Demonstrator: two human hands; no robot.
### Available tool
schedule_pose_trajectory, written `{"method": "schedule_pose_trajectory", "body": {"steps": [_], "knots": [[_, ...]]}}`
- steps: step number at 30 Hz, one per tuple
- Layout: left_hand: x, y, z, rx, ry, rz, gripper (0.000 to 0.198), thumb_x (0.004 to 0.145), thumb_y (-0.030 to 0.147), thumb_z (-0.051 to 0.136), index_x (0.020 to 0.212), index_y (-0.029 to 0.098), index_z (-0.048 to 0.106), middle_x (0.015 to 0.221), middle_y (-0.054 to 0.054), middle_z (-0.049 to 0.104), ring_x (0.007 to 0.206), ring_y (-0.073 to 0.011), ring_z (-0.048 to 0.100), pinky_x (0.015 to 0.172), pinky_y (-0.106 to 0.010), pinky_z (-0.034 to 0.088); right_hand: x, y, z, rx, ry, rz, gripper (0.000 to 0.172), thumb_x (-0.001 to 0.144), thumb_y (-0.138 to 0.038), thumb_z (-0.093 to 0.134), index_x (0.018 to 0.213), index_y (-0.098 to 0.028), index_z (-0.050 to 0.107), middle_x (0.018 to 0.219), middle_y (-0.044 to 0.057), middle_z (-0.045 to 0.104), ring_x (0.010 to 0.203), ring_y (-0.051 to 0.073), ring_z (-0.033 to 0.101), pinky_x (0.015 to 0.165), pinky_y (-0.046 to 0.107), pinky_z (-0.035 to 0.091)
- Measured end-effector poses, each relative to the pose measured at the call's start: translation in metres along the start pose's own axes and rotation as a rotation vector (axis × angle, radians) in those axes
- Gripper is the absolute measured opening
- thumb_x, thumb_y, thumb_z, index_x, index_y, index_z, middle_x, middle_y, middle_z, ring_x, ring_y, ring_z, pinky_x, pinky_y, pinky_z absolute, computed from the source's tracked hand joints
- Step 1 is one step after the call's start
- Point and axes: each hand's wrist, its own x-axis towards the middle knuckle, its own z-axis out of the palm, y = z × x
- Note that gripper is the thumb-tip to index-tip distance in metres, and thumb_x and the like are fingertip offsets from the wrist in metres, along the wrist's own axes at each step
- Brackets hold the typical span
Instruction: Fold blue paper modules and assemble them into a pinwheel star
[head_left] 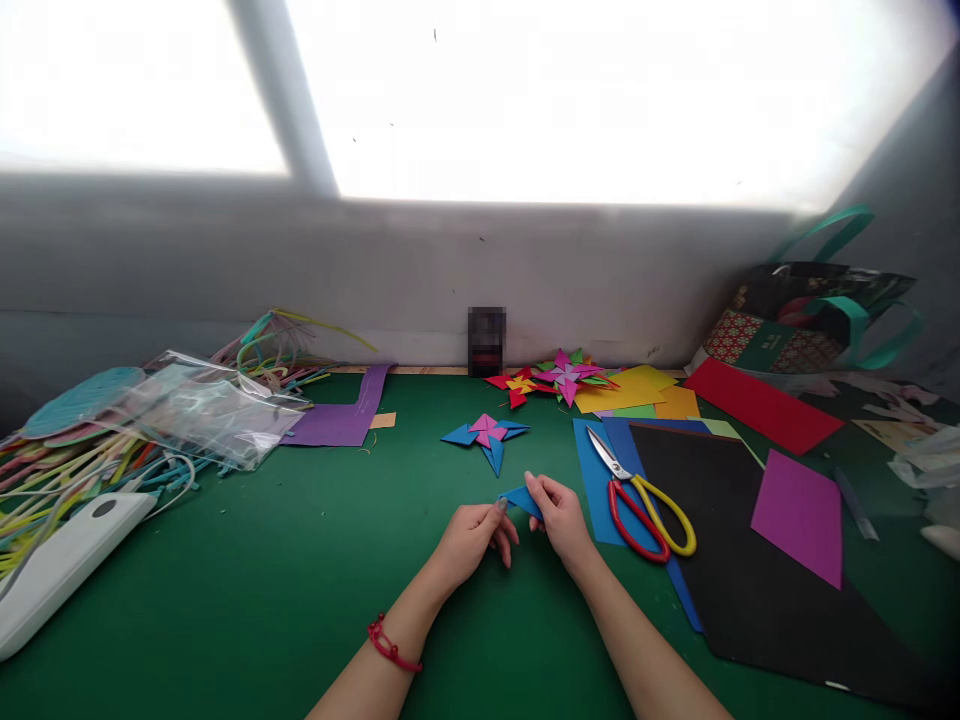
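Between my two hands is a small folded piece of blue paper [519, 497], raised a little over the green tabletop. My left hand [474, 537] pinches its left tip between thumb and forefinger, the other fingers curled loosely. At its right end, my right hand [559, 515] grips the paper with thumb and fingers, partly covering it. Just beyond my hands lies a folded paper star [487, 433] with a pink middle and blue points. Scissors [634, 492] with one red and one yellow handle rest to the right of my right hand, on blue and black sheets.
Finished paper stars [566, 377] and yellow sheets [626, 388] lie at the back. Black [720, 530], red [765, 405] and magenta paper [801, 515] spread rightward, before a gift bag [802, 320]. Leftward are purple paper [330, 425], a plastic bag [217, 400], paper strips and a white device [71, 570].
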Motion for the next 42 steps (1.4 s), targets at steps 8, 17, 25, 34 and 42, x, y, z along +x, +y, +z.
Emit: {"method": "schedule_pose_trajectory", "body": {"steps": [8,17,25,34,42], "knots": [[0.0007,0.0026,-0.0007,-0.068,0.015,0.010,0.053,0.083,0.053,0.032,0.068,0.011,0.062,0.049,-0.005,0.061,0.049,-0.0141,0.055,0.053,-0.024,0.038,-0.0010,-0.0031,0.0004,0.011,-0.015,0.002,0.038,0.078,-0.048,0.049,0.054,-0.020,0.043,0.043,-0.006,0.038,0.037,0.011,0.044,0.039,0.023,0.032],[0.0027,0.0043,-0.0058,-0.150,0.046,0.011,0.054,0.084,0.052,0.029,0.071,0.010,0.061,0.053,-0.006,0.061,0.050,-0.0138,0.056,0.054,-0.024,0.039,-0.0011,-0.0003,0.0018,0.004,-0.089,-0.003,0.038,0.080,-0.049,0.046,0.058,-0.019,0.049,0.043,-0.005,0.043,0.039,0.012,0.045,0.040,0.022,0.034],[0.0005,0.0070,-0.0028,0.008,0.017,0.033,0.039,0.083,0.041,0.038,0.070,0.012,0.060,0.053,-0.004,0.061,0.054,-0.0140,0.055,0.056,-0.024,0.040,0.0015,-0.0009,0.0020,0.128,-0.030,0.041,0.036,0.077,-0.051,0.049,0.099,-0.022,0.048,0.044,-0.006,0.048,0.036,0.013,0.045,0.036,0.021,0.031],[0.0009,0.0016,0.0003,-0.003,0.082,0.069,0.029,0.077,0.032,0.051,0.101,0.016,0.054,0.084,-0.005,0.062,0.069,-0.0147,0.057,0.058,-0.023,0.043,0.0019,0.0049,0.0040,0.142,-0.079,0.019,0.032,0.074,-0.047,0.055,0.065,-0.021,0.040,0.043,-0.008,0.047,0.032,0.008,0.041,0.034,0.019,0.032],[0.0033,-0.0003,0.0007,0.048,0.118,0.111,0.037,0.076,0.032,0.054,0.109,0.016,0.053,0.086,-0.006,0.062,0.069,-0.0149,0.057,0.060,-0.025,0.044,-0.0010,0.0066,0.0070,0.028,-0.111,-0.032,0.028,0.081,-0.046,0.046,0.068,-0.021,0.045,0.044,-0.007,0.046,0.035,0.010,0.044,0.034,0.020,0.034]]}}
